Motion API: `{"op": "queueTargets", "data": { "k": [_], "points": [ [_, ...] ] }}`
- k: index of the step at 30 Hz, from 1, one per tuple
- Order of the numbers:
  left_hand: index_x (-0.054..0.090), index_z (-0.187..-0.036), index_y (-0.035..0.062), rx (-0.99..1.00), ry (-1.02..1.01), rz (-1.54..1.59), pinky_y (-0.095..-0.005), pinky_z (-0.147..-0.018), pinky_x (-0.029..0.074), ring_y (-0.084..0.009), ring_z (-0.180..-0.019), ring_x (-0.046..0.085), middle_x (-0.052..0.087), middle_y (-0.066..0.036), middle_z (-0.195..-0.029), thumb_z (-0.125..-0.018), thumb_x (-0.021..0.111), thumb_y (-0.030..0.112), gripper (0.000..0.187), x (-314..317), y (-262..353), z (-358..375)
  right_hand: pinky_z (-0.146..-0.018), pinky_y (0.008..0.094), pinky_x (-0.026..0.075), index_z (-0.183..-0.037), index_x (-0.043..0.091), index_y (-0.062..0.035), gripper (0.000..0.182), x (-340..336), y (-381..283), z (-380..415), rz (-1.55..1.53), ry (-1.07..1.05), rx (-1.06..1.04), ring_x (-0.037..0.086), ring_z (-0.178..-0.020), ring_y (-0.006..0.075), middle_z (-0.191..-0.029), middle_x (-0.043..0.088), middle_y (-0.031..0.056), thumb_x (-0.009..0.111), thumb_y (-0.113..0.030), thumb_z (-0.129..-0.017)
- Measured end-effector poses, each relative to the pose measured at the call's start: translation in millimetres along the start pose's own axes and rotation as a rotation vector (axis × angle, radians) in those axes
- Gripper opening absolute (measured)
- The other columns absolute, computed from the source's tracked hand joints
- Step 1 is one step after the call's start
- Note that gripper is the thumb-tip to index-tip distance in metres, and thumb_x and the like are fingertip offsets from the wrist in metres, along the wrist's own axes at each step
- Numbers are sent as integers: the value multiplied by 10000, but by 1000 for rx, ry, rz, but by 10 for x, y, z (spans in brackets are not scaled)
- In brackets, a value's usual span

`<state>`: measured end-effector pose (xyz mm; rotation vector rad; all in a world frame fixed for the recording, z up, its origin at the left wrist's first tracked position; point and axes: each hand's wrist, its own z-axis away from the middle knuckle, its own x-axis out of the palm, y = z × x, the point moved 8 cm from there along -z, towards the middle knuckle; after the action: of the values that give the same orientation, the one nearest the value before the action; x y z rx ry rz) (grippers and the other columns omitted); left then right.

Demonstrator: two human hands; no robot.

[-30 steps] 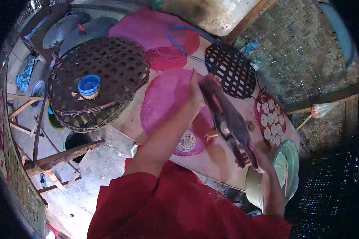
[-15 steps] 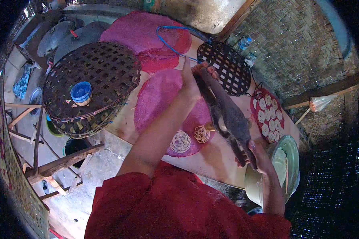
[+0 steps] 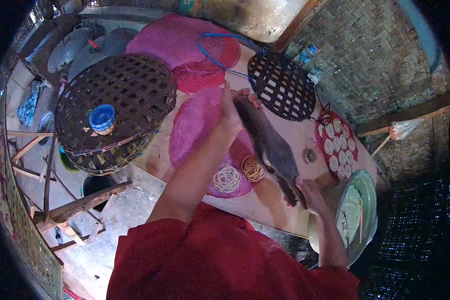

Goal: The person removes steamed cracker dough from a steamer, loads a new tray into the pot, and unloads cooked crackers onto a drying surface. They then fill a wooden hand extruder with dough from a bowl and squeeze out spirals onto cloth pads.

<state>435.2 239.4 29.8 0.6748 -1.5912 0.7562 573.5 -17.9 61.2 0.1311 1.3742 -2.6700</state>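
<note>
Above the table, a tool slants between the left hand, curled round its far end, and right hand, gripping the near.

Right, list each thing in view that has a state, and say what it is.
dark tool, slanted, held at both ends
left hand, closed in a grip on its far end
right hand, closed in a grip on its near end
white coil, lying flat
blue bowls, stacked
green bucket, lidless, pale contents inside
</note>
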Motion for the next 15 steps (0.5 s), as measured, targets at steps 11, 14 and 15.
{"op": "queueTargets", "data": {
  "k": [11, 14, 15],
  "points": [
    [487, -757, 137, 70, -120, -260, -439, -770, 456, -227, -675, 530, 487, -29, -663, -850, 405, 654, 532, 1489, -26, 190, -638, 338, 519, -1180, 474, 0, 635, 167, -717, 381, -243, -210, -142, 639, -719, 217, -868, 644, 141, 430, -564, -892],
    [488, -764, 128, 62, -207, -289, -426, -736, 445, -229, -681, 522, 487, -31, -669, -858, 391, 650, 539, 1564, 64, 82, -675, 358, 513, -1201, 457, -24, 676, 68, -824, 255, -284, -211, -156, 637, -738, 258, -869, 641, 167, 371, -617, -888],
    [490, -762, 125, 27, -258, -257, -418, -716, 439, -232, -680, 517, 492, -33, -672, -864, 376, 647, 544, 1475, 95, 50, -676, 353, 512, -1190, 463, -29, 676, 74, -713, 157, -219, -222, -70, 635, -737, 253, -868, 639, 169, 336, -623, -895]
  ]
}}
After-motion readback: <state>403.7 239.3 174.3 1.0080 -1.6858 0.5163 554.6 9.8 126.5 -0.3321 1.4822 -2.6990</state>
